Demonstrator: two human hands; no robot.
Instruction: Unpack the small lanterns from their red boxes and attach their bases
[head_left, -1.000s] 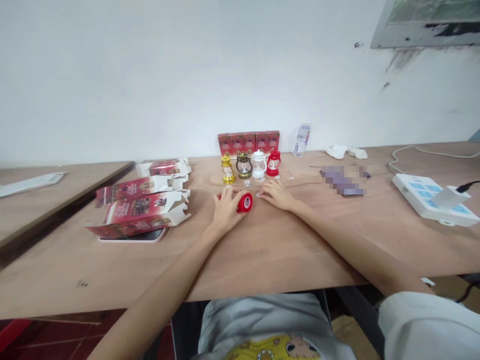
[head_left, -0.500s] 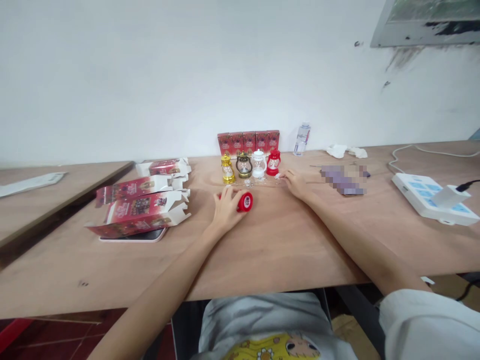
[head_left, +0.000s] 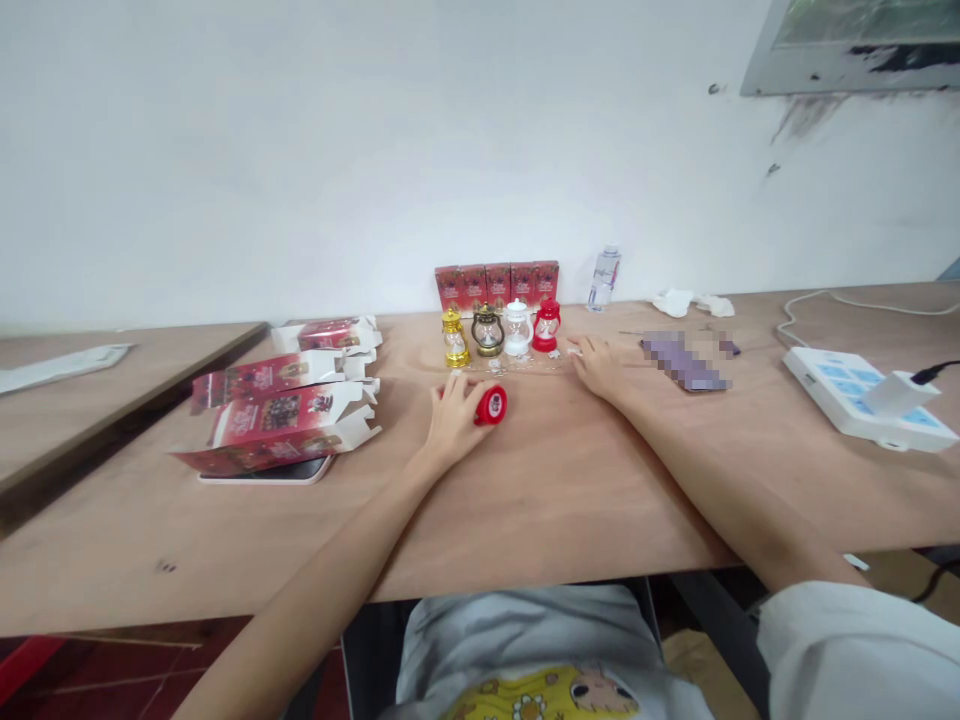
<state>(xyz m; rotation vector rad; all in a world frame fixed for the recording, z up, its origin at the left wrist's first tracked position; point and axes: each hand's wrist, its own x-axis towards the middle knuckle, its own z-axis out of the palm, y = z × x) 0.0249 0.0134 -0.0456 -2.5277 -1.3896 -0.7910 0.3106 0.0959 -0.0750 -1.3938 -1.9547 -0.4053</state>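
Note:
My left hand (head_left: 452,412) is closed around a small red lantern (head_left: 492,405) that lies on its side, its round base with a printed label facing me. My right hand (head_left: 596,370) rests on the table with fingers stretched out, beside small clear and whitish bits (head_left: 553,354); a pale speck shows at its fingertips, too small to name. Behind my hands stand a gold lantern (head_left: 455,340), a dark bronze lantern (head_left: 487,332), a white lantern (head_left: 517,328) and a red lantern (head_left: 547,326) in a row.
Several red printed boxes (head_left: 498,286) stand against the wall. Opened boxes (head_left: 274,420) lie at left, one over a phone (head_left: 262,476). A water bottle (head_left: 604,278), crumpled tissues (head_left: 673,301), a purple phone-like item (head_left: 686,362) and a white power strip (head_left: 862,390) are at right.
My right hand has shifted slightly right, away from a whitish bit by the red lantern, and its fingers look more spread. My left hand keeps its hold on the lying lantern.

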